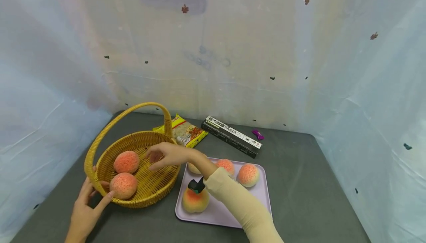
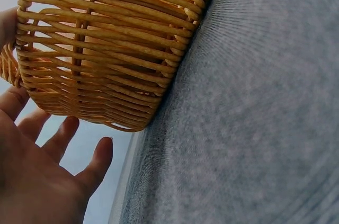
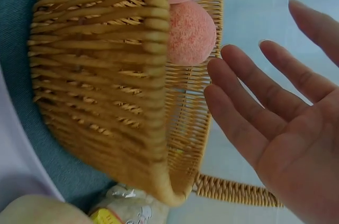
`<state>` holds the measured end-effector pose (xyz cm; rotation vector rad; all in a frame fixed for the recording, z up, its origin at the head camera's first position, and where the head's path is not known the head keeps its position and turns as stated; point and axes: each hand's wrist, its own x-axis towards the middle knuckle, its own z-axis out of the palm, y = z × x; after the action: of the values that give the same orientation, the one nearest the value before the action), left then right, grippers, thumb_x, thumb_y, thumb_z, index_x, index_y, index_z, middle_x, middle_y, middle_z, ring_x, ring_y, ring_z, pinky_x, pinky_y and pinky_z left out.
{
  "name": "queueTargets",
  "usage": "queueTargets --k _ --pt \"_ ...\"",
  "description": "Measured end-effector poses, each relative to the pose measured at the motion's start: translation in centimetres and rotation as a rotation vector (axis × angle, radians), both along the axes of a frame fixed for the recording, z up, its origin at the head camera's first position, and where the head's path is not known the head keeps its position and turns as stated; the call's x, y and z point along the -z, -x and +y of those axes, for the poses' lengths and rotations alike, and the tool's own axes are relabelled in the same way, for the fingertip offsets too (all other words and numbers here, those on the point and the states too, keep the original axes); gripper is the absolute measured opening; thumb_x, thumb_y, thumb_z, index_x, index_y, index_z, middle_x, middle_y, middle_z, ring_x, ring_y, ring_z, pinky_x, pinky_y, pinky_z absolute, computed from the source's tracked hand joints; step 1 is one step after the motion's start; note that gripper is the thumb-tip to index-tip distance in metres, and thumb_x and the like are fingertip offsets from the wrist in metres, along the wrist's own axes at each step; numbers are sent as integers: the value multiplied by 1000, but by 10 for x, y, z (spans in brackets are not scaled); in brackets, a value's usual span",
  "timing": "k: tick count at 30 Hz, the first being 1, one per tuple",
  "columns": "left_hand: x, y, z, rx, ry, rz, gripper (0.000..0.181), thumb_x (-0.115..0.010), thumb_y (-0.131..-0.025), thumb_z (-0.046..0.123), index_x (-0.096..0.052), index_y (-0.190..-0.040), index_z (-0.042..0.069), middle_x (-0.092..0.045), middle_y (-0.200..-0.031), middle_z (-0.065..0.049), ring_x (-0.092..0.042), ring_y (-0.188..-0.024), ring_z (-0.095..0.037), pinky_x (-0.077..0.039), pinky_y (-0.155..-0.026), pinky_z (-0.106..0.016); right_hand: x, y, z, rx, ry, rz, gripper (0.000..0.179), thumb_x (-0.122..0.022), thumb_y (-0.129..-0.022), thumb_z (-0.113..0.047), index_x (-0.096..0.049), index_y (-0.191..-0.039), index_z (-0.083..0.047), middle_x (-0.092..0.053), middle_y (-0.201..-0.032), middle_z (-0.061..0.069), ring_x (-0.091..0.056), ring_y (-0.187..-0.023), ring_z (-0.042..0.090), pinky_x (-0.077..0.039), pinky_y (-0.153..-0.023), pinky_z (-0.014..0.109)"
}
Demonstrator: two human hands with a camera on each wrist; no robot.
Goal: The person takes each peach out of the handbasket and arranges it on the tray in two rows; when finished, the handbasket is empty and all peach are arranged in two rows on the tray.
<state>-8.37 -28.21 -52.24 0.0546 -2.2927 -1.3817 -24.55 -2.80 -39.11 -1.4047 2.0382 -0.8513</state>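
A yellow wicker basket (image 1: 153,195) with a tall handle stands at the left. Two pink-orange peaches (image 1: 126,161) lie inside it on its left side. My left hand (image 1: 84,208) holds the basket's near left rim, thumb over the edge beside the nearer peach; in the left wrist view its other fingers (image 2: 98,166) spread along the outside wall. My right hand (image 1: 169,155) hovers over the basket's right part, holding nothing, fingers loosely bent. From the right wrist view, its fingertips (image 3: 230,54) are apart from the peaches.
Right of the basket, a pale purple tray (image 1: 226,219) bears several peaches (image 1: 247,175), partly covered by my right forearm. Behind lie a yellow food packet (image 1: 191,132), a long black-and-white pasta box (image 1: 231,136) and a small purple wrapped candy (image 1: 257,134). Plastic sheeting surrounds the dark table.
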Motion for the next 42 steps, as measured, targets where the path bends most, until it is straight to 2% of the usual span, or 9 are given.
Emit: queueTargets --k 6,8,11,14,18,23,32,38,42 --pt "1 0 -2 31 41 34 78 -71 -89 -3 -35 -156 15 -50 -137 17 -35 -130 6 -30 -88 -7 -6 -5 -26 -70 -85 59 45 -68 -97 -17 -56 -136 0 -61 -132 9 -57 -118 11 -42 -97 16" --pt "2 0 -2 33 56 20 91 -70 -91 -1 -19 -160 28 -53 -124 24 -40 -120 8 -28 -87 -7 -9 -7 -35 -90 -132 57 47 -67 -97 -20 -54 -138 0 -58 -138 9 -54 -122 11 -40 -98 15" --pt "2 0 -2 40 73 -7 91 -68 -94 5 -12 -160 32 -50 -128 26 -38 -119 10 -25 -87 -6 -11 -12 -49 -105 -213 35 52 -66 -98 -22 -49 -144 -4 -52 -144 5 -49 -128 9 -38 -97 13" --pt "2 1 -1 56 54 -2 89 -67 -95 3 -13 -160 31 -49 -136 18 -32 -132 5 -25 -91 -5 -10 -14 -62 -109 -282 9 58 -68 -97 -22 -45 -148 -8 -46 -149 -1 -43 -132 4 -36 -96 11" --pt "2 2 -1 72 50 11 72 -66 -95 1 -32 -157 14 -30 -159 5 -19 -141 5 -27 -91 -3 -4 -15 -77 -118 -352 57 63 -72 -94 -23 -43 -149 -12 -43 -150 -6 -38 -132 -2 -32 -95 8" --pt "3 1 -2 73 53 -3 54 -65 -96 3 -46 -146 2 -16 -166 4 -14 -143 5 -27 -89 -4 -9 -16 -91 -175 -467 127 64 -72 -94 -24 -43 -150 -13 -43 -150 -8 -37 -132 -3 -31 -96 8" --pt "1 -1 -1 73 38 0 85 -66 -95 3 -17 -161 26 -54 -124 20 -27 -137 5 -30 -87 -7 -9 -19 -116 -263 -559 167 56 -76 -90 -20 -56 -142 -16 -56 -136 -11 -49 -118 -4 -36 -91 9" --pt "2 1 -2 71 27 30 82 -67 -93 -3 -25 -159 21 -52 -128 19 -34 -134 3 -31 -90 -7 -5 -25 -122 -175 -618 92 60 -80 -87 -16 -56 -141 -22 -56 -132 -15 -50 -110 -4 -42 -86 12" --pt "1 1 -2 73 24 33 65 -68 -92 -3 -41 -150 6 -43 -148 12 -23 -143 0 -30 -92 -5 -4 -28 -122 -88 -676 59 66 -79 -87 -14 -52 -145 -31 -52 -134 -21 -50 -104 -2 -52 -80 21"
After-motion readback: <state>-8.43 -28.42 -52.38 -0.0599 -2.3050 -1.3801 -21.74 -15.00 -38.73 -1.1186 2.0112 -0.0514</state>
